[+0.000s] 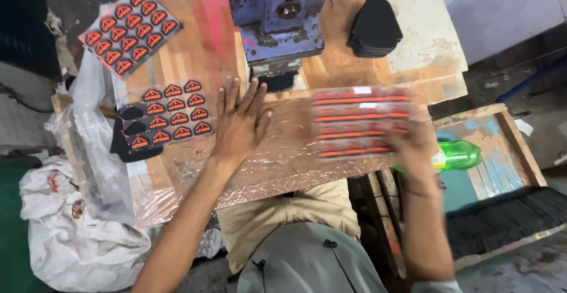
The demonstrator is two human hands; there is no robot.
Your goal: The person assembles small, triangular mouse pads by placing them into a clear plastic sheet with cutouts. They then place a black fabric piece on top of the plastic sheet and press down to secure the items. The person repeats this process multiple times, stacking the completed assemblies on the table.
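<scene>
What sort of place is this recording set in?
Probably a small workshop making patches or labels: a worn blue press over a plastic-wrapped wooden bench, sheets of orange-and-black patches, and a stack of black cut pieces.

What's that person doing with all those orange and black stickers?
A person sits at a wooden table wrapped in clear plastic, under a blue press. The left hand lies flat on the table. The right hand holds a sheet of orange and black badges, blurred by motion. Two more badge sheets lie to the left, and a black stack sits behind.

Two black label sheets w/ orange-red badges, upper left [130,31] and mid-left [174,116]; blurred orange-striped sheet [360,122] at right; green bottle's label [438,161] pale.
</scene>
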